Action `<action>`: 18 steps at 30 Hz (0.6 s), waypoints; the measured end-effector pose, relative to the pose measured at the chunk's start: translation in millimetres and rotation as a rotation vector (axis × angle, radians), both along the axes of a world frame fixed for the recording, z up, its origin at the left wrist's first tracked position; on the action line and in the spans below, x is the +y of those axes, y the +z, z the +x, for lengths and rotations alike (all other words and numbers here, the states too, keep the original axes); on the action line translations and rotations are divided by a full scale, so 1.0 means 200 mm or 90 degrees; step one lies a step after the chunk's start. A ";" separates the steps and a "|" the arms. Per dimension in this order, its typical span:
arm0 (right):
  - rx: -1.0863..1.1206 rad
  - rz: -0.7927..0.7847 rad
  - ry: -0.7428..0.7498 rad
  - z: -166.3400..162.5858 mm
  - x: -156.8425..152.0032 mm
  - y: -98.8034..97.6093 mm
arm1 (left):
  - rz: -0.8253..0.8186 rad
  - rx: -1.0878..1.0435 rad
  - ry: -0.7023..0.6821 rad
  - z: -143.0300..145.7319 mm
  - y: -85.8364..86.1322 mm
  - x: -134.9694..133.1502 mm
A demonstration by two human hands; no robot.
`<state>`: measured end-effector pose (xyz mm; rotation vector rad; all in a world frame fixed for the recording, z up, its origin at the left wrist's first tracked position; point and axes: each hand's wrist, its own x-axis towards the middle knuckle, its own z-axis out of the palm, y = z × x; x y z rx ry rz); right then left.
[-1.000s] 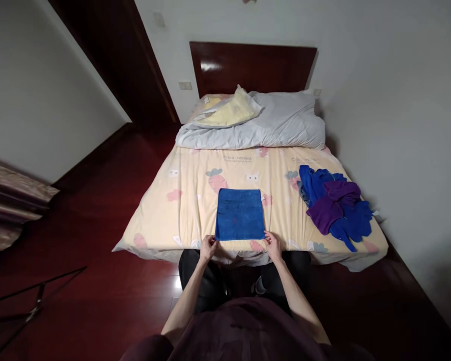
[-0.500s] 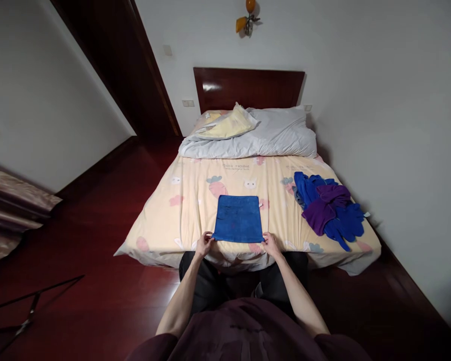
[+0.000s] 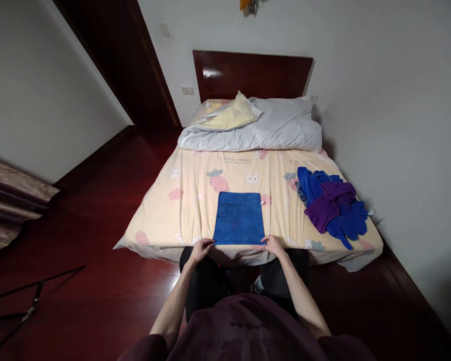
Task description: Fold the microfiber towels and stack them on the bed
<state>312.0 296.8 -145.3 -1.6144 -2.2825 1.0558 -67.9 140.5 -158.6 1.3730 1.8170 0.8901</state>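
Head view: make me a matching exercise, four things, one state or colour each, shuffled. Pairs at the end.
Things
1. single blue cloth
2. crumpled heap
3. headboard
4. left hand

States or colours
A. glossy dark reddish-brown
B. at a near corner of item 1
C. laid out flat
D. mostly blue, with purple

Pairs: 1-C, 2-D, 3-A, 4-B

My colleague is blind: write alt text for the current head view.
A left hand and right hand hold the near corners of a blue cloth spread on a bed; a rumpled blue-and-purple pile lies farther right.
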 end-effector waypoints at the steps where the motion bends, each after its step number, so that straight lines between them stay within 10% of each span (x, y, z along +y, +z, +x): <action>1: -0.002 -0.004 -0.004 0.01 0.00 -0.01 | -0.006 -0.010 -0.007 0.00 0.01 -0.01; 11: -0.162 0.002 -0.021 0.00 0.00 0.08 | -0.068 -0.003 0.029 0.01 0.06 -0.04; 18: -0.057 0.327 -0.014 -0.44 -0.02 0.18 | 0.173 0.225 0.111 0.25 0.24 0.34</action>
